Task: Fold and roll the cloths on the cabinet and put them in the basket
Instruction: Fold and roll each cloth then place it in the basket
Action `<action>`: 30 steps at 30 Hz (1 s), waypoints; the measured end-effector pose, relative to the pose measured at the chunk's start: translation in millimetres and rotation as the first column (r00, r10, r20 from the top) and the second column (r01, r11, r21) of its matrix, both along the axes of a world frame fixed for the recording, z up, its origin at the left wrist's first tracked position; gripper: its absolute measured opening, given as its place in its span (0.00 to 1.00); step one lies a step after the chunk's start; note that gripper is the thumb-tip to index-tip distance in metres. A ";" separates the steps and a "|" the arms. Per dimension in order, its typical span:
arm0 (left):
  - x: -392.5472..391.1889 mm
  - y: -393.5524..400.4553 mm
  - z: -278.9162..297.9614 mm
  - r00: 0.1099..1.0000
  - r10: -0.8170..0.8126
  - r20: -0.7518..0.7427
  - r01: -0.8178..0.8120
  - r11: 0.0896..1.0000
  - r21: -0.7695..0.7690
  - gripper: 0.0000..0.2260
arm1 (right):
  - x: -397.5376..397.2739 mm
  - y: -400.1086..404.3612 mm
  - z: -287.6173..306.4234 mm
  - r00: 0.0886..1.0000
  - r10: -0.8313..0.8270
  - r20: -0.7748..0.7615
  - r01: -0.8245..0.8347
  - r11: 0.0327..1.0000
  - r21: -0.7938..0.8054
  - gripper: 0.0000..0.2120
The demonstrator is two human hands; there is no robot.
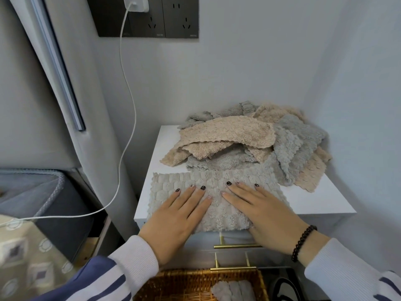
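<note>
A grey textured cloth (217, 181) lies flat at the front edge of the white cabinet (314, 200). My left hand (175, 218) and my right hand (264, 213) both press flat on it with straight fingers, side by side. Behind it sits a loose pile of beige and grey cloths (249, 140) against the back right corner. Below the cabinet front stands a brown wicker basket (173, 283) with a rolled grey cloth (233, 291) inside.
A white charging cable (128, 88) hangs from a wall socket (147, 16) down past the cabinet's left side. A dark fabric bin (43, 192) stands at the left. Gold drawer handles (236, 246) run across the cabinet front.
</note>
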State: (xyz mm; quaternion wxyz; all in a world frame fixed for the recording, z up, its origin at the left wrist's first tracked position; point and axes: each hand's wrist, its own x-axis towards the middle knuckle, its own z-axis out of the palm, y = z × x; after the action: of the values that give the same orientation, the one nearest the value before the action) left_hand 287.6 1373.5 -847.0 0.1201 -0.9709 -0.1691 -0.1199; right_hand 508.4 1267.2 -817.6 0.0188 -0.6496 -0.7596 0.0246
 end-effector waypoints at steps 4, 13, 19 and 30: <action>-7.4 6.0 9.1 0.986 -0.089 0.143 0.101 0.992 -0.077 0.25 | 9.6 -5.1 27.0 0.961 -0.105 -0.255 0.091 0.994 -0.065 0.24; -21.4 29.7 63.9 0.784 0.369 0.499 0.184 0.630 -0.754 0.10 | 53.4 -17.1 77.7 0.725 -0.322 -0.609 0.453 0.889 0.069 0.07; -6.9 35.0 76.1 0.506 0.725 0.467 0.470 0.222 -0.854 0.09 | 64.6 -13.8 79.0 0.214 -0.240 -0.947 0.575 0.814 -0.076 0.04; 25.5 36.3 89.6 0.429 0.753 0.500 0.034 0.539 -0.842 0.15 | 37.4 28.1 66.5 0.500 -0.368 -0.784 0.808 0.525 0.269 0.20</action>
State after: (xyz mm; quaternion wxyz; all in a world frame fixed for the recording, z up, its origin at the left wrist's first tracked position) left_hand 313.1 1409.8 -757.4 -0.3644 -0.6672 -0.4678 -0.4508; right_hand 545.8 1295.3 -751.1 0.4926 -0.7855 -0.3746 -0.0106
